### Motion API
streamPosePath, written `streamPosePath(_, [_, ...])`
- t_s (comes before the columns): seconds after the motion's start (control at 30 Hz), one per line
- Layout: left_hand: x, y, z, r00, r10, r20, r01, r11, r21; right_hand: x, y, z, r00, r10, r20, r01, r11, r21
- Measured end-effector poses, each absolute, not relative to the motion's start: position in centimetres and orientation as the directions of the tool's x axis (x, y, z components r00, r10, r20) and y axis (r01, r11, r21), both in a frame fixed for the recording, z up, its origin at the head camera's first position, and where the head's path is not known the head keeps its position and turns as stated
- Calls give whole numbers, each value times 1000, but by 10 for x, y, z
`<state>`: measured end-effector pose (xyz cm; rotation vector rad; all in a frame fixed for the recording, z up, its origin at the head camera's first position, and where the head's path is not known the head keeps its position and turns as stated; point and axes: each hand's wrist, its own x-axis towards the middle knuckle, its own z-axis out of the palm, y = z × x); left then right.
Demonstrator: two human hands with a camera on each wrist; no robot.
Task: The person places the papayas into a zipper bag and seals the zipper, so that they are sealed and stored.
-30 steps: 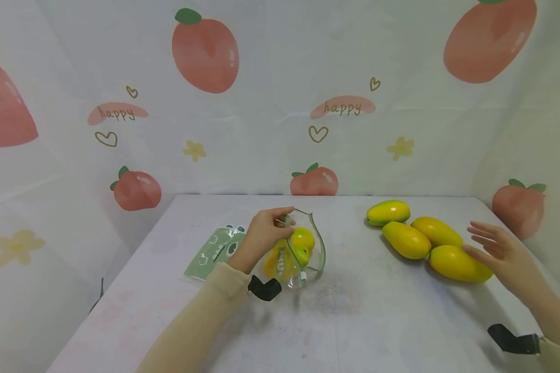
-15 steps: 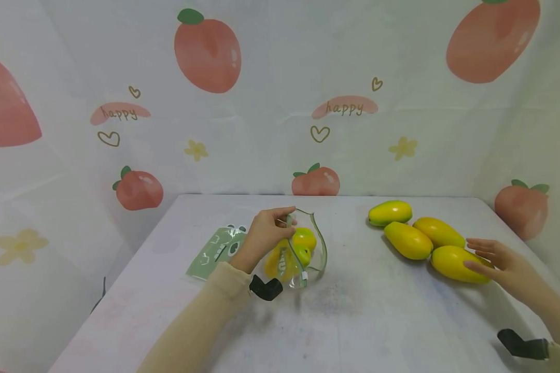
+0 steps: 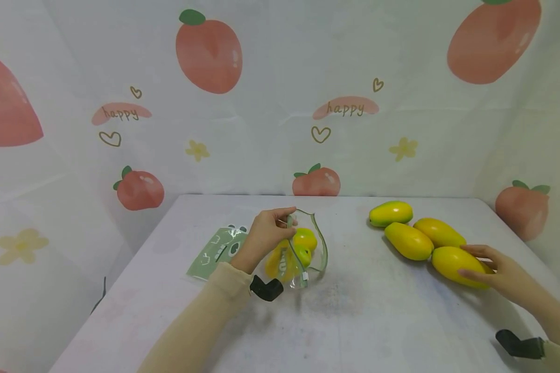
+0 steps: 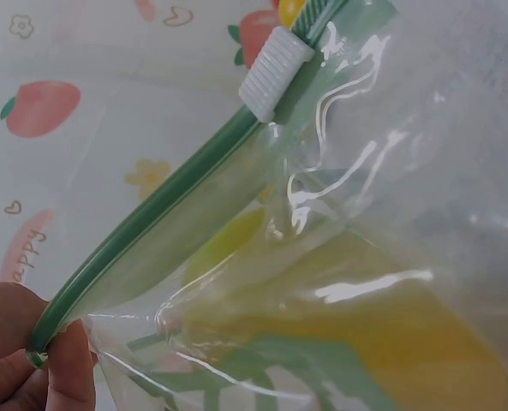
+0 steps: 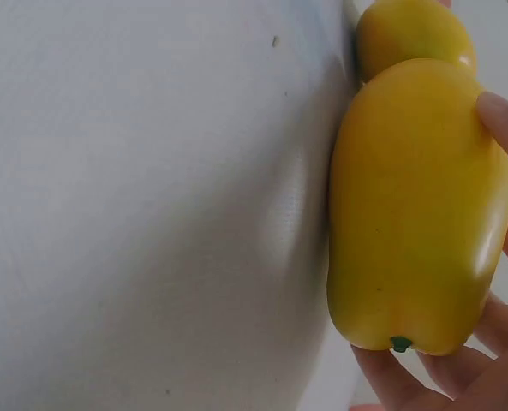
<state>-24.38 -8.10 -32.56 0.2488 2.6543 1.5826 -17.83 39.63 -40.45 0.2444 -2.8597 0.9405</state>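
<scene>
My left fingers pinch the zip bag; my right fingers curl round a yellow papaya, likely stiff, slick, best held mid-body.

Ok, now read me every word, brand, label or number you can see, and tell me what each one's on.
"happy": left part of the backdrop.
"happy": same backdrop, right of center.
"appy", in the left wrist view: on the backdrop, its start hidden.
Clear zip bag: printed marks, too small or cropped to read.
Flat green packet: a drawn face, no readable word.
Yellow fruits: no label visible.
</scene>
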Motion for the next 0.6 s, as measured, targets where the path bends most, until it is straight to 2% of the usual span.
streamPosePath(0.4, [-242,-82,-326,-985,161,58,130,484,865,-178,393,-397,-994,-96,-50,-56,853,-520])
streamPosePath(0.6, [-241,-83,-325,-985,158,67,137,494,858,-178,393,-398,-994,-80,-73,-32,862,-506])
